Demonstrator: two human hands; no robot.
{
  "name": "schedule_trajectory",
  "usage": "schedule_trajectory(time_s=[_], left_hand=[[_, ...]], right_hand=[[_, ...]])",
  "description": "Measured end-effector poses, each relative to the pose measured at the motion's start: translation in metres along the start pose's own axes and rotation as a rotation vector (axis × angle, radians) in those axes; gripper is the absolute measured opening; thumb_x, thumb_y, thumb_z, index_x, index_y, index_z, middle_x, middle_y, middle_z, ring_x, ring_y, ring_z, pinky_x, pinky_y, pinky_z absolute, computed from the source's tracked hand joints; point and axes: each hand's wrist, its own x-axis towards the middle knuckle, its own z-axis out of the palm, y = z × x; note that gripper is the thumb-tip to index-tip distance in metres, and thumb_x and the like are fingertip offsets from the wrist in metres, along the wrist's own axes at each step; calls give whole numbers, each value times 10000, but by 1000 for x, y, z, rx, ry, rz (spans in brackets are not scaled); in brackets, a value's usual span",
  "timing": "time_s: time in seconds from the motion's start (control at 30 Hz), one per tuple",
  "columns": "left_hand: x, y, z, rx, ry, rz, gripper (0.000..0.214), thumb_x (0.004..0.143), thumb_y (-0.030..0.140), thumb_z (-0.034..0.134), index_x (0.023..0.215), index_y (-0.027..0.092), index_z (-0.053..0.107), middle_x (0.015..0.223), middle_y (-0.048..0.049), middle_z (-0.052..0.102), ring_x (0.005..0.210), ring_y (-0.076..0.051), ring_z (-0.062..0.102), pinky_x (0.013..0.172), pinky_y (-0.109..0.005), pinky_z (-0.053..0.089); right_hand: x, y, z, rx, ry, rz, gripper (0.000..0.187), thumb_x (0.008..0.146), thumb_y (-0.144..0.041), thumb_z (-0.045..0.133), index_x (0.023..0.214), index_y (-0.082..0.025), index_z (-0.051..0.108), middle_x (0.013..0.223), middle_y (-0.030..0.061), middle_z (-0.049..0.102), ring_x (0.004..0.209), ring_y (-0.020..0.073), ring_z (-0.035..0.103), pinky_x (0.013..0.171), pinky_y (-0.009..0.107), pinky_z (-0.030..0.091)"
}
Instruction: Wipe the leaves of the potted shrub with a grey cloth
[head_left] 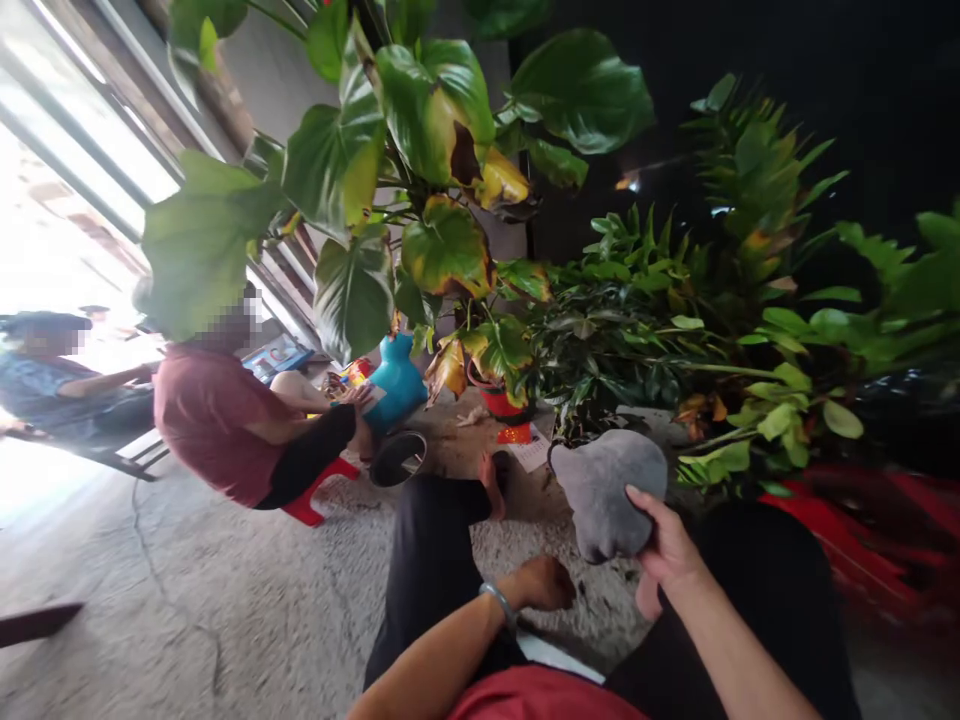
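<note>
While right hand (pixel 664 545) grips grey cloth (pixel 607 490) | left hand (pixel 544 583) curled closed, low over floor (pixel 225 600)

Bright barred window (pixel 67 150) lights the rough grey concrete floor (pixel 225 600).

I see a large-leaved plant (pixel 390 150) over a teal vase (pixel 397 385), a red pot (pixel 504 403) and a metal bowl (pixel 397 458) on the concrete floor (pixel 187 600). At left, a person in maroon (pixel 217 420) sits on a red stool (pixel 319 492).
</note>
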Motion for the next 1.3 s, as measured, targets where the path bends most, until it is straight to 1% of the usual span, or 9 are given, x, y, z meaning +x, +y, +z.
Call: schedule_trajectory(time_s=[0.1,0.17,0.3,0.4,0.5,0.7,0.93,1.2,1.3], left_hand=[[-4,-1,9,317,-251,-11,231,418,49,667,363,255,579,398,29,513,530,-224,563,636,-356,444],[-1,1,11,485,-364,-9,226,431,69,668,356,236,536,410,26,504,631,-264,611,705,-382,456],[7,9,11,706,-458,27,132,488,79,622,504,210,617,689,-35,693,881,-319,636,816,-413,450],[9,13,9,782,-471,62,216,570,115,587,722,208,709,918,-77,731,966,-322,627,841,-409,450],[10,10,9,824,-468,82,265,597,135,579,804,200,732,944,-100,732,949,-337,638,806,-418,464],[15,-5,8,832,-412,138,181,580,124,598,655,248,706,753,-48,721,845,-304,648,735,-388,478],[14,-15,6,729,-378,162,162,531,115,576,429,239,555,609,-39,656,808,-337,647,761,-453,460],[18,-8,0,507,-313,121,211,492,162,661,377,256,512,532,-13,611,823,-313,637,795,-425,449],[21,3,-13,359,-233,112,187,492,194,714,414,255,555,524,6,611,768,-270,634,762,-370,458]], right_hand=[[4,4,0,-27,3,-43,308,392,-167,800,661,-200,654,602,9,726,827,308,703,754,404,580],[6,7,-1,-38,12,-58,299,389,-169,795,647,-200,646,599,17,724,843,314,698,759,403,577],[9,10,-5,-61,54,-79,288,394,-180,778,650,-205,648,594,23,721,865,325,692,761,409,573],[11,12,-8,-83,70,-91,294,403,-199,776,674,-202,662,608,26,725,869,318,690,761,400,571],[12,14,-9,-104,64,-94,289,399,-209,780,659,-202,655,627,30,731,861,311,690,758,395,570],[12,15,-11,-124,39,-99,279,393,-217,777,642,-203,650,615,24,729,821,313,695,749,412,570],[11,13,-12,-145,29,-116,286,380,-233,786,633,-195,661,627,38,733,864,328,688,771,413,559],[5,21,-13,-232,32,-128,313,364,-261,811,634,-171,680,618,56,731,870,342,686,804,435,544],[-7,10,2,-245,-5,-98,317,349,-280,823,612,-180,678,606,58,727,844,343,691,781,436,552]])
